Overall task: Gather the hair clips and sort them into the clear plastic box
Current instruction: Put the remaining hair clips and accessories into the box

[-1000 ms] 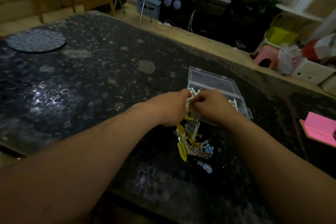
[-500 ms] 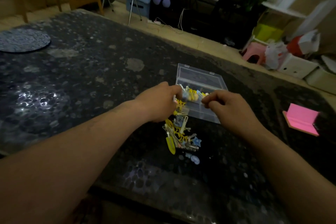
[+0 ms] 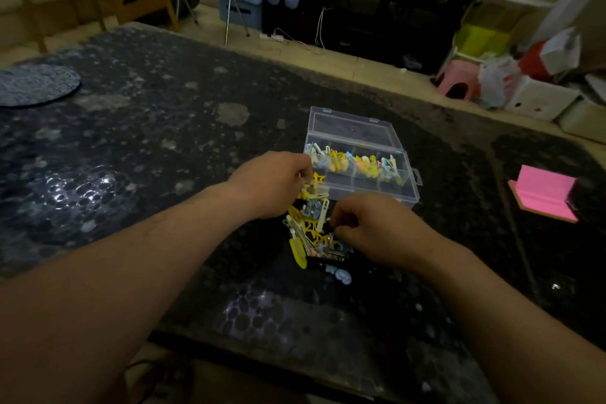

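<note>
The left hand (image 3: pixel 272 184) is curled at the box's near left corner, knuckles up. Its fingertips sit at the top of the pile (image 3: pixel 311 229) and seem to pinch a yellow clip (image 3: pixel 317 179), though the dim light leaves that unsure. The right hand (image 3: pixel 370 226) is curled too, with its fingertips pressed down into the pile's right side. I cannot tell if it grips anything.

The box (image 3: pixel 393 192) stands open on the table (image 3: pixel 164 157), its lid laid back, with sorted clips (image 3: pixel 357 164) along its far row. The loose pile lies just in front of it. A pink pad (image 3: pixel 541 193) lies well off to the right.

Half a second ago the right hand hovered pinched over the box's front edge; it has since dropped to the pile. The left hand has stayed put.
</note>
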The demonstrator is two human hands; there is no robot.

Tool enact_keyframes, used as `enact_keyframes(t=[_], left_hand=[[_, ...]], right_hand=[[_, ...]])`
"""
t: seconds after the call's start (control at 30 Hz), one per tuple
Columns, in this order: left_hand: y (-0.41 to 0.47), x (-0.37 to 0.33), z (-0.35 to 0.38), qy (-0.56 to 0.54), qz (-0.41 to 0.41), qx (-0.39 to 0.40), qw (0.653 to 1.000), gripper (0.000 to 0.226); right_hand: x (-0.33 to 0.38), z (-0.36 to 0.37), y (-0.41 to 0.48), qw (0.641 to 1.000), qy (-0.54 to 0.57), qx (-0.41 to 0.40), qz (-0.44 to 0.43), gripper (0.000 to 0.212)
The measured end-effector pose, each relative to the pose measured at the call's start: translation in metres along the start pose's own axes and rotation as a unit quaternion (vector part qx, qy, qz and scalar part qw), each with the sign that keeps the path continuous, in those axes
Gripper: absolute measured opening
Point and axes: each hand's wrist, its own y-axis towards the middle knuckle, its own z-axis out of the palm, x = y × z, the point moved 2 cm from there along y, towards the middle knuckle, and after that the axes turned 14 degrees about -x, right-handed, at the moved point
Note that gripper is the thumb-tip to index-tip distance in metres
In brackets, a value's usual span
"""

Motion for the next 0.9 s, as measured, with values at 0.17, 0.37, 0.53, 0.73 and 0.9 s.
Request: enact_keyframes(t=[0.17,0.37,0.53,0.73,0.9], left_hand=[[0.002,0.003,-0.003,0.011,-0.002,0.004,1.0,0.02],[0.002,0.001,-0.006,-0.03,-0.023,-0.025,0.999,0.029],[0.003,0.003,-0.009,-0.047,-0.046,-0.013,0.998,0.034],[0.005,0.002,-0.005,-0.033,-0.054,0.02,0.998,0.035],[0.005,0.002,-0.005,-0.026,-0.054,0.031,0.998,0.035]], right_hand=[[0.005,-0.001,0.002,0.997,-0.055,0.018,-0.042,0.005],[0.006,0.001,0.002,0.991,-0.115,0.055,-0.052,0.014],[-0.001,-0.018,0.002,0.999,-0.017,0.037,0.01,0.012],[-0.003,-0.037,0.03,0.978,0.138,-0.124,0.097,0.017],[0.002,-0.021,0.071,0.969,0.136,-0.11,0.176,0.01]])
